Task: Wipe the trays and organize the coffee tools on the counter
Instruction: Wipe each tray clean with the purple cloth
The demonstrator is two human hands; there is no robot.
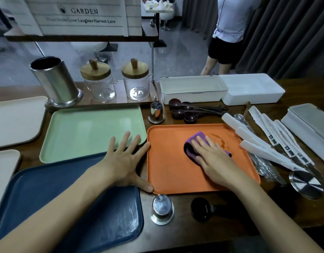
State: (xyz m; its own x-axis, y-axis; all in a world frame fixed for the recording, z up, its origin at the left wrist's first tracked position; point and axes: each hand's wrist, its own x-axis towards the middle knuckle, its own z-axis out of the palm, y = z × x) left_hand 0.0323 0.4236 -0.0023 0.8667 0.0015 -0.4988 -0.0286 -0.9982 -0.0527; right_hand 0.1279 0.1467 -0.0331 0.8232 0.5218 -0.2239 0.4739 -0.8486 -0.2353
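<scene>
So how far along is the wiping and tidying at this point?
Early to midway. The blue tray shows wipe streaks, so it looks done. In hand: the right hand presses a purple cloth on the orange tray, brown drips remaining; the left hand steadies its edge. Left: wooden spoons and white packets lie loose.

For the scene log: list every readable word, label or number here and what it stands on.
"GARDEN": on the white plank sign behind the counter.
"Plant Smile Grow Laughter Harvest Love": same sign, the line beneath; its first words are blurred.
Dark square marks on the white sleeves at right: too small to read.
</scene>
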